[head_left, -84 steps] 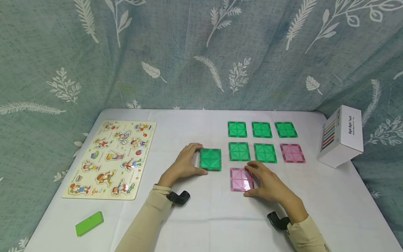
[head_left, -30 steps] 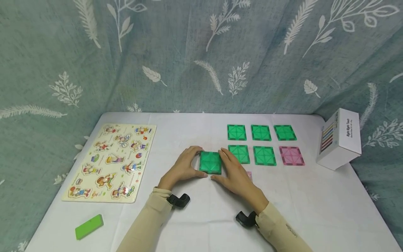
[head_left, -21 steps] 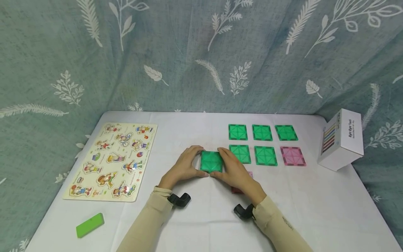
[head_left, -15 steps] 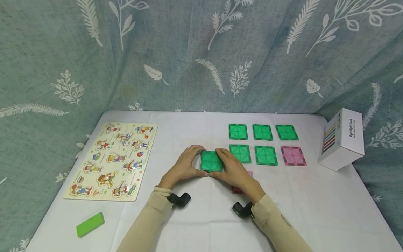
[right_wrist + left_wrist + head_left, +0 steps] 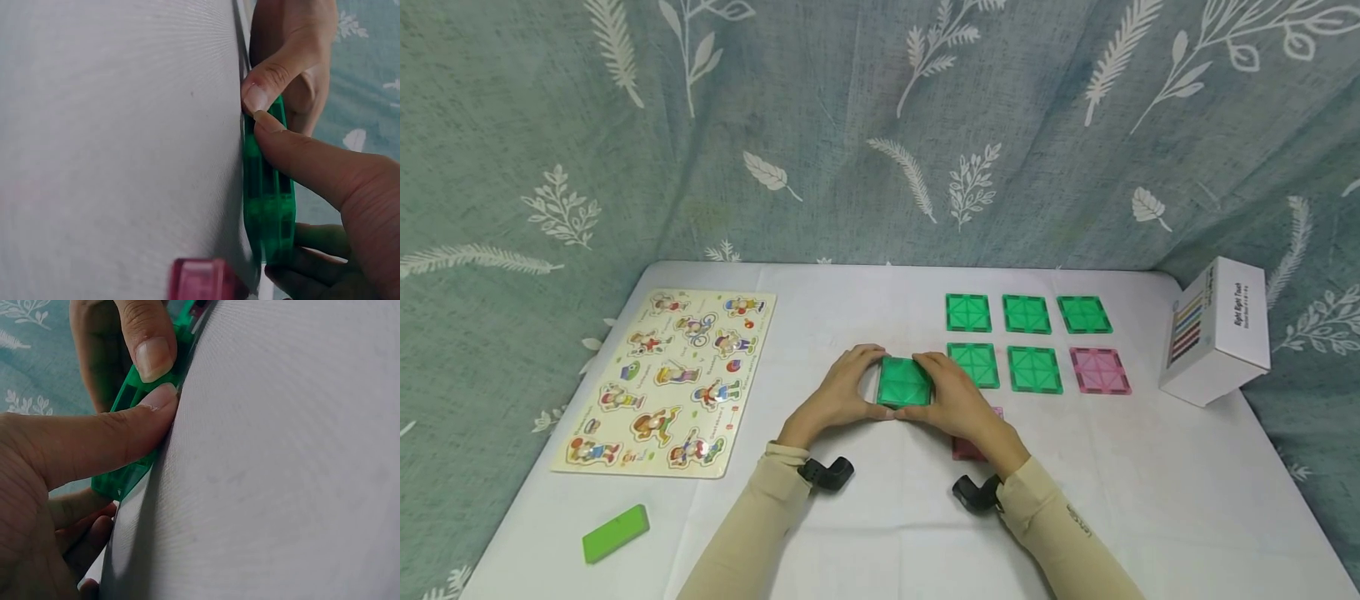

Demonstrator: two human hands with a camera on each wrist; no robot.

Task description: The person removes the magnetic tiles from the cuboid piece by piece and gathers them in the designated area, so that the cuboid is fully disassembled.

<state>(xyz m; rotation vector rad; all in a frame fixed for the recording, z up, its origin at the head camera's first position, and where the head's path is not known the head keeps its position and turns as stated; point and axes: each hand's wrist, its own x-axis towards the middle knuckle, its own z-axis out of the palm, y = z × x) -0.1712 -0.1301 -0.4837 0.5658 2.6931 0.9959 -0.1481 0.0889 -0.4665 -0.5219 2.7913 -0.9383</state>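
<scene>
A small stack of translucent green square magnetic tiles [image 5: 904, 382] lies flat at the middle of the table. My left hand [image 5: 835, 393] grips its left side, thumb at the near edge and fingers toward the far edge. From the other side my right hand [image 5: 958, 406] holds it the same way. The thumb tips meet at the near edge; in the right wrist view the layered edge of the stack [image 5: 269, 206] shows, close against the cloth. A pink tile [image 5: 967, 450] is mostly hidden under my right hand and wrist in the head view.
Several single green tiles [image 5: 1035, 369] and a pink tile [image 5: 1100, 371] lie in two rows to the right. A white box [image 5: 1217, 329] stands at the right edge. On the left are a picture puzzle board [image 5: 662, 383] and a light green block [image 5: 616, 534].
My right hand has left the near pink tile, moved left to the green stack and closed on its right side. My left hand has stayed at the stack.
</scene>
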